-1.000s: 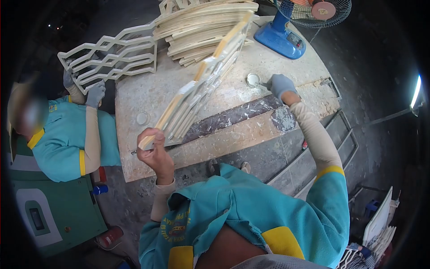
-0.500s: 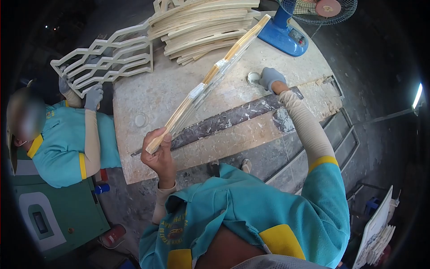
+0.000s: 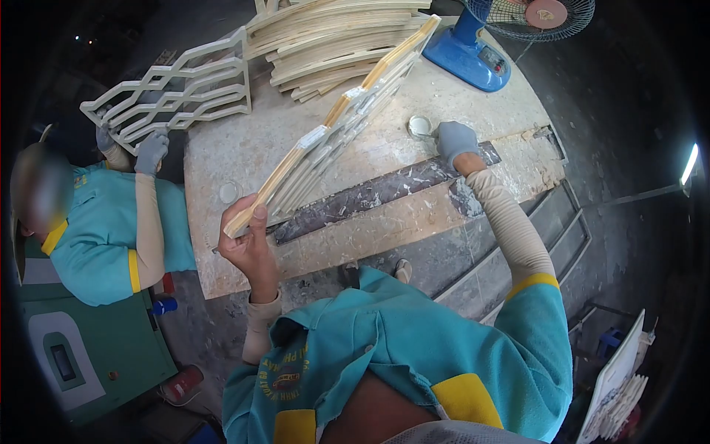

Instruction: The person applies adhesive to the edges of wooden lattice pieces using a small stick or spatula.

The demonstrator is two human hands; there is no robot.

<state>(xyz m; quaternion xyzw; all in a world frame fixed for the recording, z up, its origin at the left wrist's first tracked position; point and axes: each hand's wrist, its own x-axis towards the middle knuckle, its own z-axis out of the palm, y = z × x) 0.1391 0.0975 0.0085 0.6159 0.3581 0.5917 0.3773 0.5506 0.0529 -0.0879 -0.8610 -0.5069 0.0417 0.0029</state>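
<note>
My bare left hand (image 3: 253,248) grips the near end of a wooden lattice frame (image 3: 338,109), which is tilted up on edge and slants away to the upper right. White patches show along its top rail. My right hand (image 3: 457,142), in a grey glove, is closed beside a small round cup (image 3: 420,123) with white stuff in it. Something thin seems to reach from the fingers to the cup's rim, too small to name. A dark, white-spattered strip (image 3: 370,198) lies on the worktable (image 3: 325,255) below the frame.
A co-worker (image 3: 111,229) on the left holds another lattice frame (image 3: 248,74) in gloved hands. Stacked curved wooden pieces (image 3: 333,44) stand at the back. A blue-based fan (image 3: 473,63) sits back right. A round lid-like disc (image 3: 230,193) lies near my left hand.
My left hand has shifted slightly left and turned the lattice frame, so more of its slats show. My right hand has moved slightly right and down, away from the cup.
</note>
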